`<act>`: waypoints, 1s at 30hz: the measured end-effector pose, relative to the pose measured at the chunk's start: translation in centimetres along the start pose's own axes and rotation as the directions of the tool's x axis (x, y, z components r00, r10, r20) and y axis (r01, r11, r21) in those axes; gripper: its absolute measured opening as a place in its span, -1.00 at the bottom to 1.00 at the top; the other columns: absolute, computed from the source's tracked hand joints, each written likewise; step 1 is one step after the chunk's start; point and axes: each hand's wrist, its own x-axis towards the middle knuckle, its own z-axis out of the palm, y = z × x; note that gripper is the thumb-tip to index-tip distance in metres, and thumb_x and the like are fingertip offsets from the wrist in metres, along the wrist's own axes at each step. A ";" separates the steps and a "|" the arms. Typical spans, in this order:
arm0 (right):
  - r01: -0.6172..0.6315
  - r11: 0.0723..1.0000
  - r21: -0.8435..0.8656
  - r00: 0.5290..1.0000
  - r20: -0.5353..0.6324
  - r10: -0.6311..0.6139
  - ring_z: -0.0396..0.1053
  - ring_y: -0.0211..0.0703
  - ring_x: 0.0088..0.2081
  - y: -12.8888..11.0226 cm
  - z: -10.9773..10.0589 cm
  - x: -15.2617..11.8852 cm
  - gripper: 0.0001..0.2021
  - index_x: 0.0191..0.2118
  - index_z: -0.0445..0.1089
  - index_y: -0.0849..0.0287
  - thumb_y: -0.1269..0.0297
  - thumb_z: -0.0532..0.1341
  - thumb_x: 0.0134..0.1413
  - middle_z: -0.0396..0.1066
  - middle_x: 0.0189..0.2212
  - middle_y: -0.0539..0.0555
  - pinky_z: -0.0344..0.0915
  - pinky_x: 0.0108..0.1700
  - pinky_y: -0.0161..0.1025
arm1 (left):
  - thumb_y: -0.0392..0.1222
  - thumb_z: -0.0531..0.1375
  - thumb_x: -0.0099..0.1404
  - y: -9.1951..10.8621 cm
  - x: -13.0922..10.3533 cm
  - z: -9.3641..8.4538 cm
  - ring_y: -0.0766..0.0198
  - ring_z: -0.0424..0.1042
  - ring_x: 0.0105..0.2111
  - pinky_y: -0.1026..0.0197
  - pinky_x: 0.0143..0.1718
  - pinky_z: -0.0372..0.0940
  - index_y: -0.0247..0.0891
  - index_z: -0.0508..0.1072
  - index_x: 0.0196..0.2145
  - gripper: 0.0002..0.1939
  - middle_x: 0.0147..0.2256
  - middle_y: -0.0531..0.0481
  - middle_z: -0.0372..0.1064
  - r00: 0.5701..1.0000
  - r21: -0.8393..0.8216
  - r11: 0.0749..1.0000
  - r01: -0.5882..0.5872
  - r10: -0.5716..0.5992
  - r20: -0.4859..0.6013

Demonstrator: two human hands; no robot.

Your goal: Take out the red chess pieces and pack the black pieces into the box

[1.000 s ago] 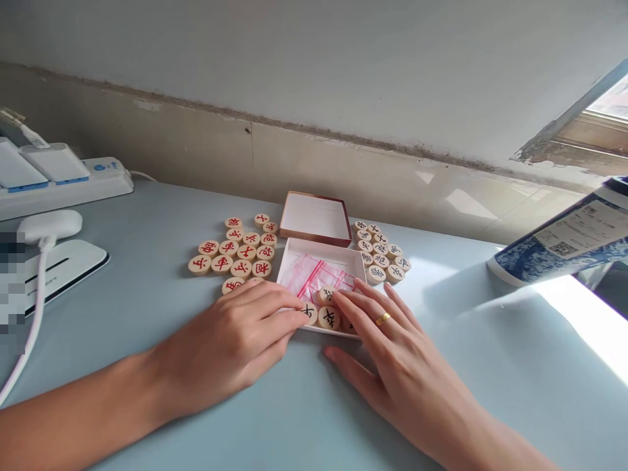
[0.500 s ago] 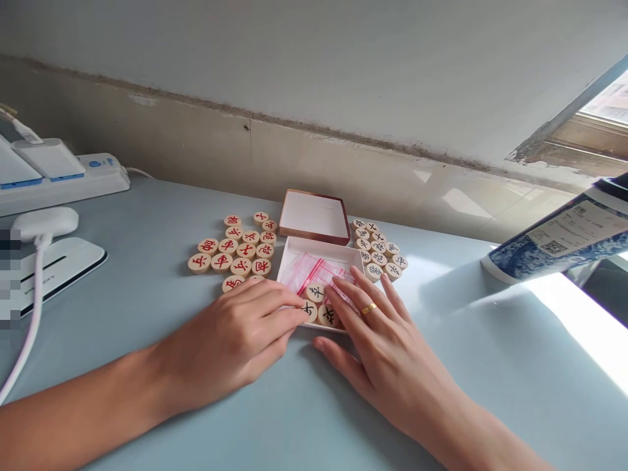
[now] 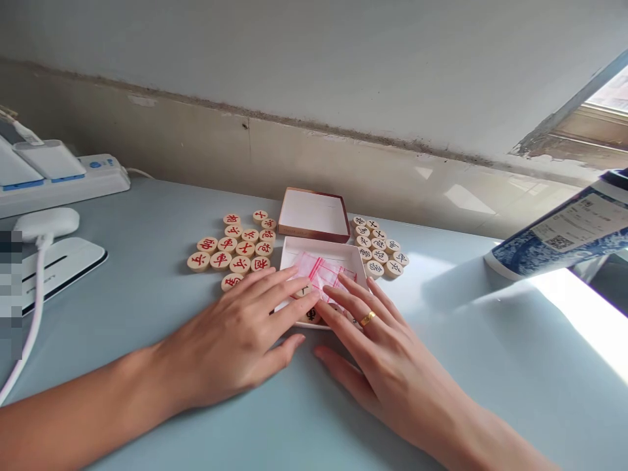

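From where I stand, the near half of the white box (image 3: pixel 336 254) is mostly hidden by the two hands. The left hand (image 3: pixel 240 340) lies palm down and open, fingers stretched over the box's left side, thumb out on the table in front. The right hand (image 3: pixel 380 343), with a gold ring (image 3: pixel 367 318), is open too, its fingers spread over the right side. Neither is closed around anything; whether the fingertips press on the discs inside, I can't tell.

Of those black-marked discs in the box (image 3: pixel 311 316), only parts show between and under the fingers, so I can't count them or make out most characters. Behind them in the box lies a crumpled clear bag (image 3: pixel 314 267) with pink-red lines, its near part covered by fingers. The box lid (image 3: pixel 314 212) sits just behind, its pale inside facing up, with nothing in it.

Left of the box are red-marked discs (image 3: pixel 244 248), the nearest partly behind the left hand; to the right, another cluster of black-marked discs (image 3: pixel 379 243). The blue-patterned bottle (image 3: pixel 549 232) and the power strip (image 3: pixel 105 183) are cut off at opposite edges, and a blocky patch obscures the flat white device's (image 3: pixel 73 258) left end.
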 end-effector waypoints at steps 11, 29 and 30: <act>0.040 0.998 0.050 0.999 -0.013 -0.040 0.47 0.12 0.11 -0.2 -0.8 -0.1 -0.65 0.19 0.39 0.38 0.38 0.15 0.38 0.51 0.10 0.24 0.53 0.09 0.12 | -0.33 0.11 0.46 0.0 -0.1 0.0 0.02 0.43 0.02 -0.16 0.24 0.21 -0.36 0.44 0.08 -0.72 -0.03 -0.16 0.47 1.000 -0.025 1.000 0.015 -0.015 -0.011; -0.005 1.000 0.005 0.999 -0.053 0.005 0.48 0.05 -0.13 -0.1 -1.2 -0.1 -0.76 0.06 0.42 0.35 0.42 0.17 0.34 0.55 -0.09 0.21 0.52 -0.15 0.02 | -0.43 0.06 0.45 -0.1 -0.2 -0.3 0.03 0.43 -0.01 -0.03 0.05 0.34 -0.35 0.41 0.07 -0.71 -0.05 -0.15 0.46 0.999 -0.046 0.998 -0.038 0.039 0.009; -0.009 1.000 0.004 0.999 -0.048 0.009 0.48 0.03 -0.16 -0.1 -1.3 0.0 -0.77 0.04 0.43 0.33 0.42 0.16 0.34 0.55 -0.11 0.19 0.51 -0.18 0.00 | -0.45 0.07 0.44 -0.1 -0.3 -0.4 0.04 0.43 -0.03 -0.03 0.05 0.34 -0.35 0.42 0.05 -0.71 -0.06 -0.15 0.47 0.999 -0.050 0.998 -0.049 0.049 0.005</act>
